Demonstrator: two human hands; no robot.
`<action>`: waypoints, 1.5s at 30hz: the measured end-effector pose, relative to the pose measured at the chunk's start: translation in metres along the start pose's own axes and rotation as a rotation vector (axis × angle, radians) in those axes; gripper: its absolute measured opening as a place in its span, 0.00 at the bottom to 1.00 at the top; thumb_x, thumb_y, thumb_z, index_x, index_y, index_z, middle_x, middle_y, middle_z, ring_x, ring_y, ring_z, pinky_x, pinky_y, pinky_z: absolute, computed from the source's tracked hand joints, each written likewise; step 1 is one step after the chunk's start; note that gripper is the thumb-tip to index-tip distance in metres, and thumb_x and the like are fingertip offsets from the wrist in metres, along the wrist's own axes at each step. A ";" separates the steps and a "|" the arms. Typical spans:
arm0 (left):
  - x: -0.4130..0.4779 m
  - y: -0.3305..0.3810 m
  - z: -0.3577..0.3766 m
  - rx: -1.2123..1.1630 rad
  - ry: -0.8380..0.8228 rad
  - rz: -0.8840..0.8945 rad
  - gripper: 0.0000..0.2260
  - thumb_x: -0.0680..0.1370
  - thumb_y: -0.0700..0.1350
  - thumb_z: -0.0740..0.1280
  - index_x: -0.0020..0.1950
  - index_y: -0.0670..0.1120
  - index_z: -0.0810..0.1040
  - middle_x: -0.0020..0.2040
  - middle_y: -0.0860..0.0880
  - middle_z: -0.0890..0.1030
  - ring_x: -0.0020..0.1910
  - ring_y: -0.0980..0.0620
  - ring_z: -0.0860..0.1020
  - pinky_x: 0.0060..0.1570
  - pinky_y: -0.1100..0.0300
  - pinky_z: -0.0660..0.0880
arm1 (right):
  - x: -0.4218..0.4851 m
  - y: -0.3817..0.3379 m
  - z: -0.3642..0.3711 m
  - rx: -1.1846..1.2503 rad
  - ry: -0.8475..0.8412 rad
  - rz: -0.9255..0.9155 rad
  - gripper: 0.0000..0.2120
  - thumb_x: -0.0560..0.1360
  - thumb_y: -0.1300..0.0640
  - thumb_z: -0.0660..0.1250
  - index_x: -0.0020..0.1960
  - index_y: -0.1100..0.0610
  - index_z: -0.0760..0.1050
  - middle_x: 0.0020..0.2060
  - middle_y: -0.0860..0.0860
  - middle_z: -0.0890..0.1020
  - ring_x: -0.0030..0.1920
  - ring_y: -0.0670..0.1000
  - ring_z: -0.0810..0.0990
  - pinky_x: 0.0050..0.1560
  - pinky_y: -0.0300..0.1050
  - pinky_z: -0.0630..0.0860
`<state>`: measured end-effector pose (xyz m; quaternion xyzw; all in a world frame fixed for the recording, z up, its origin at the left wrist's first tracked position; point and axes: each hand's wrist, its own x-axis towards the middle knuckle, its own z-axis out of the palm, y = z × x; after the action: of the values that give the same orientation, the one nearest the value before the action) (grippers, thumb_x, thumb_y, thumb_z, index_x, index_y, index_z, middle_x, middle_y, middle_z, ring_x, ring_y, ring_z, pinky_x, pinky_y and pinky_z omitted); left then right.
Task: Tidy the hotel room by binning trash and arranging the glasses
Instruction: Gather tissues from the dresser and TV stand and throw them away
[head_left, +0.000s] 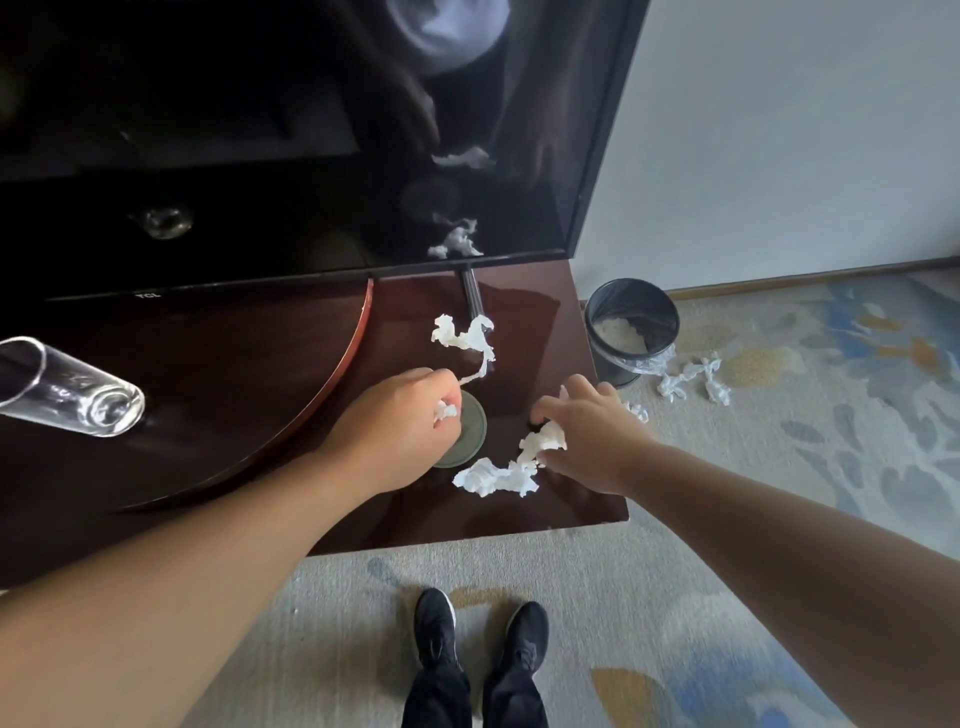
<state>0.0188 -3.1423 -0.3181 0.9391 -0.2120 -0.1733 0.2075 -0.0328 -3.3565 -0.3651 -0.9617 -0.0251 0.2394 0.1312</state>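
Observation:
On the dark wooden cabinet top (519, 514) my left hand (395, 415) pinches the thin tail of a crumpled white tissue (462, 335) that stretches back toward the TV stand. My right hand (592, 431) grips one end of a second white tissue (498, 473) lying near the front edge. A round grey coaster (470, 431) lies between the hands, partly under my left hand. A clear drinking glass (67, 389) stands at the far left. A black bin (631, 330) with a clear liner stands on the floor right of the cabinet, with tissue inside.
A black TV screen (260, 130) rises behind the cabinet top, its stand leg (472, 296) beside the far tissue. More crumpled tissues (693, 379) lie on the patterned carpet right of the bin. My shoes (483, 639) stand below the cabinet edge.

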 end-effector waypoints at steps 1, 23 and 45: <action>0.000 -0.002 0.000 0.002 -0.007 -0.004 0.04 0.75 0.44 0.61 0.45 0.49 0.75 0.45 0.53 0.76 0.43 0.49 0.75 0.42 0.54 0.73 | 0.001 -0.001 0.002 -0.005 0.018 -0.001 0.17 0.75 0.45 0.66 0.62 0.45 0.70 0.58 0.50 0.66 0.55 0.55 0.65 0.56 0.49 0.74; -0.014 -0.003 -0.036 0.001 0.074 0.057 0.04 0.76 0.43 0.60 0.44 0.50 0.73 0.45 0.54 0.75 0.42 0.50 0.75 0.39 0.55 0.72 | -0.028 -0.020 -0.060 0.189 0.249 0.061 0.09 0.74 0.61 0.60 0.40 0.50 0.74 0.43 0.47 0.74 0.42 0.51 0.76 0.33 0.38 0.65; -0.030 -0.038 -0.024 -0.039 0.080 -0.032 0.04 0.76 0.42 0.60 0.43 0.48 0.73 0.42 0.53 0.75 0.41 0.48 0.74 0.41 0.54 0.72 | 0.000 -0.057 -0.006 0.013 -0.007 -0.005 0.23 0.71 0.52 0.68 0.65 0.49 0.70 0.58 0.50 0.69 0.59 0.56 0.68 0.55 0.50 0.75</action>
<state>0.0153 -3.0895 -0.3081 0.9444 -0.1851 -0.1429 0.2312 -0.0292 -3.3027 -0.3452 -0.9598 -0.0265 0.2427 0.1382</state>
